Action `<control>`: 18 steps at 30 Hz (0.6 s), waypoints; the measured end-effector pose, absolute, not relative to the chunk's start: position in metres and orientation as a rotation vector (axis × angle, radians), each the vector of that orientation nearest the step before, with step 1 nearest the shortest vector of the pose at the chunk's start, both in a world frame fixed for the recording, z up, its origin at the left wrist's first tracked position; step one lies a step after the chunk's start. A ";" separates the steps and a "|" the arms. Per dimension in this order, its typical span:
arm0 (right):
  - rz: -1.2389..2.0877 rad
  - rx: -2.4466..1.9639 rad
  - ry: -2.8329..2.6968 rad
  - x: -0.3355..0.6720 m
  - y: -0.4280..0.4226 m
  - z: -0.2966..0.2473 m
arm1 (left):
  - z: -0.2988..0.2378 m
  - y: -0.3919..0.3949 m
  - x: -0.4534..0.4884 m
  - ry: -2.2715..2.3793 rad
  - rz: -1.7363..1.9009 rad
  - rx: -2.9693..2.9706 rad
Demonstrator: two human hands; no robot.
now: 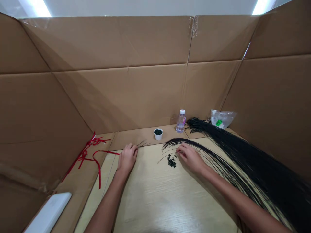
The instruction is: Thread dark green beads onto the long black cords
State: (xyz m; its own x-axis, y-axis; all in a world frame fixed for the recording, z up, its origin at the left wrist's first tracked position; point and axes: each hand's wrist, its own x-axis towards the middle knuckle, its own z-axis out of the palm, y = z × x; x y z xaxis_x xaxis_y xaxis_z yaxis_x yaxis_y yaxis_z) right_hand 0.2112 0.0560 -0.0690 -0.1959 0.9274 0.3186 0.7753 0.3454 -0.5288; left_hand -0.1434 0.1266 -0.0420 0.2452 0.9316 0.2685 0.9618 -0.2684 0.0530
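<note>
My left hand (127, 157) rests on the table with its fingers closed on a few thin black strands (143, 144), whose ends stick out to the right. A red ribbon (107, 151) runs up to the wrist side of that hand. My right hand (190, 156) is pinched on a thin black strand (166, 156) that extends leftward from its fingertips. Just left of and below those fingertips lies a small pile of black beads (171, 161). Under and behind the right forearm spreads a loose bundle of black strands (179, 140).
A white cup (158, 135) of dark beads and a clear bottle (180, 121) stand at the back. A thick black strand bundle (233, 152) fills the right side, by a plastic bag (222, 119). Red bows (84, 156) and a white object (50, 212) lie left. Cardboard walls (121, 94) enclose the table (150, 197).
</note>
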 end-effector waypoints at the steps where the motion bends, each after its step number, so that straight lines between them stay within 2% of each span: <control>1: 0.330 -1.496 -2.055 0.210 0.062 -0.068 | -0.042 0.128 -0.141 -1.799 -0.344 -2.393; 7: 0.247 -1.585 -2.244 0.203 0.079 -0.061 | -0.045 0.134 -0.135 -1.784 -0.237 -2.359; 10: 0.179 -1.645 -2.274 0.202 0.081 -0.061 | -0.046 0.131 -0.136 -1.783 -0.432 -2.326; 13: 0.157 -1.676 -2.276 0.200 0.081 -0.065 | -0.040 0.123 -0.132 -1.814 -0.919 -2.286; 18: 0.210 -1.688 -2.180 0.206 0.077 -0.067 | -0.018 0.094 -0.109 -1.964 -1.998 -2.201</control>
